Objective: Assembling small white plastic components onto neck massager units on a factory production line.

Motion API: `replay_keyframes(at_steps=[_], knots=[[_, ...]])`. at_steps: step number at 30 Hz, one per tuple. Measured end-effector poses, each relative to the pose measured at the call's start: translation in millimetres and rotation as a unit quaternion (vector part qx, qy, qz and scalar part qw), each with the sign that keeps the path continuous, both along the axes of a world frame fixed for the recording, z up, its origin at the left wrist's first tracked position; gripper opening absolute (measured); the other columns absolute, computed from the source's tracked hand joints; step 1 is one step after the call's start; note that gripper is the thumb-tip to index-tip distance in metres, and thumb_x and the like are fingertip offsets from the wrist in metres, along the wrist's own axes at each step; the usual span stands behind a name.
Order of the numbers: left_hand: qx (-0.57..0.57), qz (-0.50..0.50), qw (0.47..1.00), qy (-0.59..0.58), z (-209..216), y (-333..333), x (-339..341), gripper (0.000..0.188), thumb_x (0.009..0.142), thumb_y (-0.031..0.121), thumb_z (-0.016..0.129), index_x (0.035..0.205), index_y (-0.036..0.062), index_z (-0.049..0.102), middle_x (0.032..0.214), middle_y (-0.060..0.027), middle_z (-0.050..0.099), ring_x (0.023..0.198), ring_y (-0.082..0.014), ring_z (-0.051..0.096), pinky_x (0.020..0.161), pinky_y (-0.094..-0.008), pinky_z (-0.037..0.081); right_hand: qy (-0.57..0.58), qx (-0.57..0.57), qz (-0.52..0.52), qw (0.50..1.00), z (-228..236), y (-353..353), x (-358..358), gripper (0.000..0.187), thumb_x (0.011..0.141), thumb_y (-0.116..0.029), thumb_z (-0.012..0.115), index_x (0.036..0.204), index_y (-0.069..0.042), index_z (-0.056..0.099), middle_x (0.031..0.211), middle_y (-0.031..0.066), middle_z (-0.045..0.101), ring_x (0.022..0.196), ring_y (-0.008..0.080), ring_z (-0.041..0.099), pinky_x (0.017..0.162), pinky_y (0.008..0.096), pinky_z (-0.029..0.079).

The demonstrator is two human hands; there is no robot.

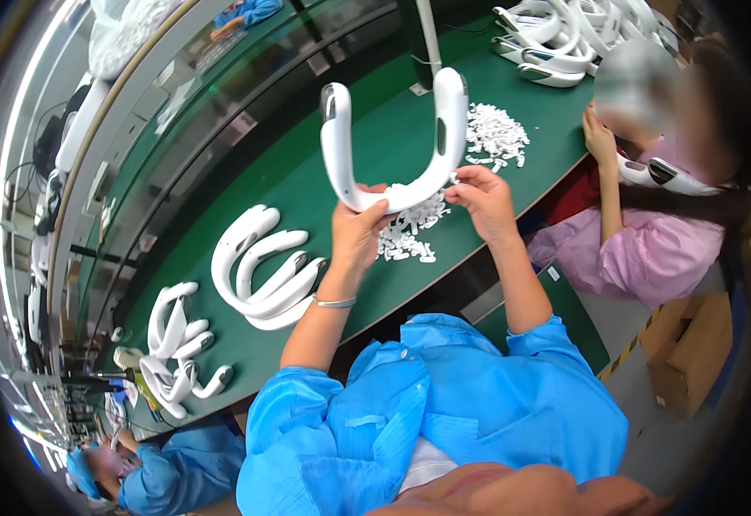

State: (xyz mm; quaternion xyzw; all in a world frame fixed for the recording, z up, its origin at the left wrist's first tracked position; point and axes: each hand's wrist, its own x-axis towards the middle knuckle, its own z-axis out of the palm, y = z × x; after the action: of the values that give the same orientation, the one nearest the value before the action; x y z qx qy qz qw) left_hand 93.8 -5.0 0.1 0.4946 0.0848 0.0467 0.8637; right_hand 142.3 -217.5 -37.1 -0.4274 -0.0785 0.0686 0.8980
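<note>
My left hand [358,225] grips a white U-shaped neck massager [335,153] at the bottom of its curve. Both arms of the massager point away from me, and dark shiny pads show near their ends. It is held up above the green table [285,185]. Close to the right side of the curve, my right hand [486,205] pinches a small white plastic part [454,178] between thumb and fingers. Whether that part touches the massager I cannot tell. Beneath my hands lies a heap of small white parts [406,236], partly hidden by the left hand and the massager.
Another heap of small parts [496,133] lies farther right. Several massagers rest in a group [255,267] at left, with more [173,331] beyond and a pile [565,39] at far right. Co-workers sit at right [642,249] and lower left [178,469]. A post [424,43] stands behind.
</note>
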Motion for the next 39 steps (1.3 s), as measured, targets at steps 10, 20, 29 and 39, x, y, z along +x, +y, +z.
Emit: replay_keyframes(at_steps=[10,20,29,39], knots=[[0.047,0.024,0.996,-0.065,3,4,2,0.037,0.086,0.002,0.053,0.118,0.0017,0.034,0.124,-0.0253,0.048,0.096,-0.0263,0.062,0.078,-0.0375,0.057,0.031,-0.004,-0.013,0.999,13,-8,-17,0.015,0.089,-0.002,0.055,0.101,0.005,0.061,0.089,0.011,0.065,0.077,0.016,0.066,0.071,0.0273,0.055],[-0.092,-0.061,0.993,0.048,2,-12,9,0.023,0.092,0.015,0.051,0.106,-0.0023,0.056,0.097,-0.0166,0.063,0.08,-0.0237,0.064,0.058,-0.031,0.054,0.019,0.011,0.078,0.997,31,22,-29,0.011,0.09,-0.003,0.055,0.097,0.003,0.06,0.085,0.0105,0.065,0.068,0.0144,0.064,0.062,0.0258,0.055],[0.026,-0.103,0.994,-0.006,-7,13,-10,0.034,0.099,0.027,0.041,0.127,0.0103,0.034,0.092,-0.0058,0.057,0.077,-0.0132,0.06,0.064,-0.0302,0.056,-0.026,-0.101,0.123,0.987,25,32,-52,0.015,0.087,-0.002,0.057,0.1,0.004,0.062,0.078,0.0068,0.063,0.066,0.011,0.061,0.06,0.0222,0.049],[0.128,-0.003,0.986,-0.107,-10,-8,-47,0.033,0.096,0.032,0.051,0.11,0.0024,0.057,0.093,-0.0048,0.063,0.079,-0.0079,0.056,0.069,-0.0231,0.046,-0.003,-0.24,0.174,0.955,46,42,-89,0.013,0.084,-0.003,0.06,0.094,0.004,0.063,0.074,0.006,0.062,0.065,0.0092,0.058,0.06,0.0219,0.048]])
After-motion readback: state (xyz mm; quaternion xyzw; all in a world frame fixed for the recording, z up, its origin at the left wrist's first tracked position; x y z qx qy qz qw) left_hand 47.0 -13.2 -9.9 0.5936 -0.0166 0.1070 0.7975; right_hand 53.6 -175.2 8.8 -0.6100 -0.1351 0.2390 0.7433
